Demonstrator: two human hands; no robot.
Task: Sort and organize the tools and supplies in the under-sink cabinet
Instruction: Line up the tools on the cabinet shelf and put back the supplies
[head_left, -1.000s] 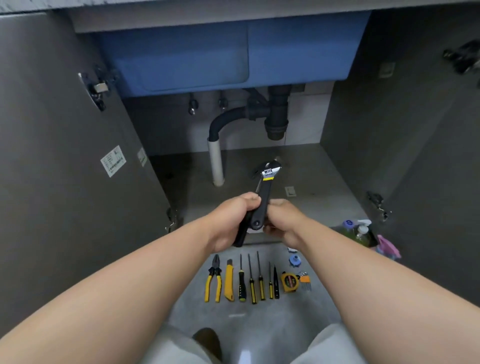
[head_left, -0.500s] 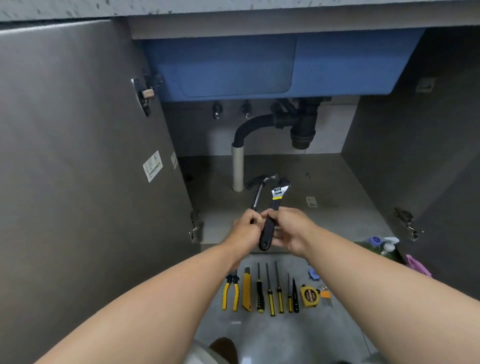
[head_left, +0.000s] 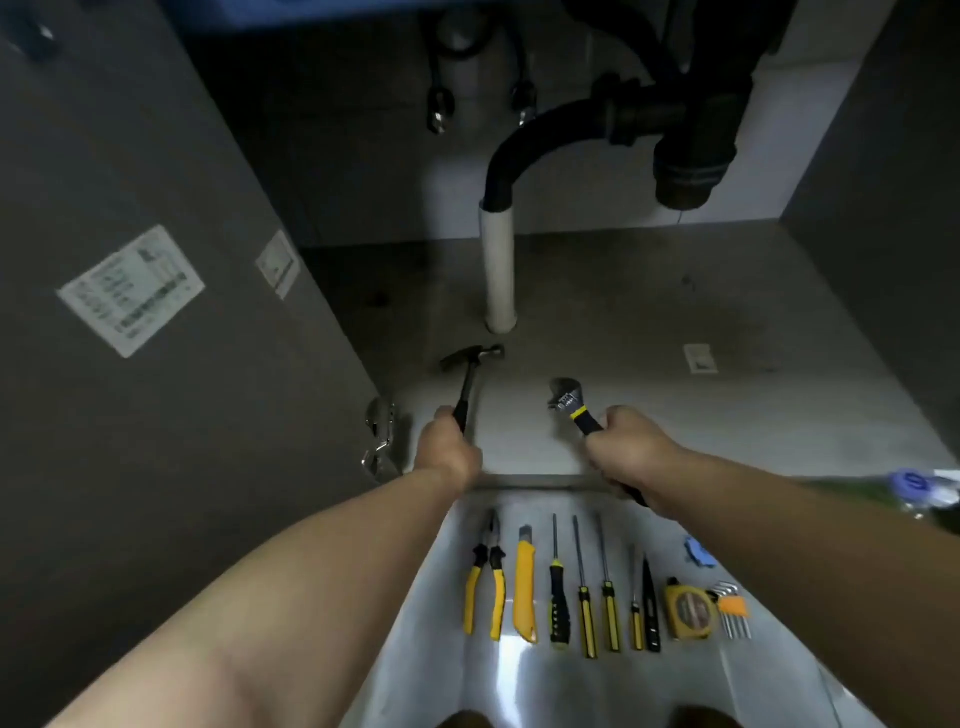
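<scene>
The left hand (head_left: 449, 449) is clamped round the black handle of a hammer (head_left: 470, 374), whose metal head sits just in front of the foot of the white drain pipe (head_left: 498, 270), slightly to the pipe's left. The right hand (head_left: 631, 447) is wrapped tight round the black handle of an adjustable wrench (head_left: 571, 402); its steel head points up toward the pipe from a spot nearer the person and to the pipe's right. Both tools are over the cabinet floor (head_left: 727, 415); whether either touches it I cannot tell. Well in front of the pipe, outside the cabinet, a neat row lies on the pale floor: pliers (head_left: 485, 587), a yellow utility knife (head_left: 524, 587), several screwdrivers (head_left: 586, 597), a tape measure (head_left: 688, 608) and hex keys (head_left: 732, 610).
</scene>
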